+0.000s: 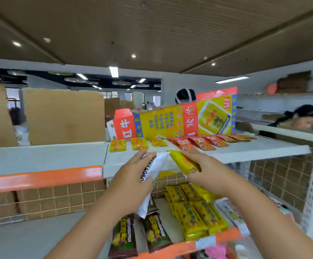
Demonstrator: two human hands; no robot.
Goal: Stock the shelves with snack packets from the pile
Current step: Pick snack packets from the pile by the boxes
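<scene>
Grasping a long white packet [153,170] with black letters, the left hand [133,171]; the right hand [205,171] grasps a yellow packet [182,162].

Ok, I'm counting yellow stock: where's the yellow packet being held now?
In the head view, the right hand grips the yellow packet just right of centre, at the front edge of the upper shelf, beside the white packet in the left hand.

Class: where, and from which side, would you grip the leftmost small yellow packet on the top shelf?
Probably pinch its near edge, coming from the front: the yellow packet lies flat, clear of its neighbour, with the printed carton close behind.
</scene>
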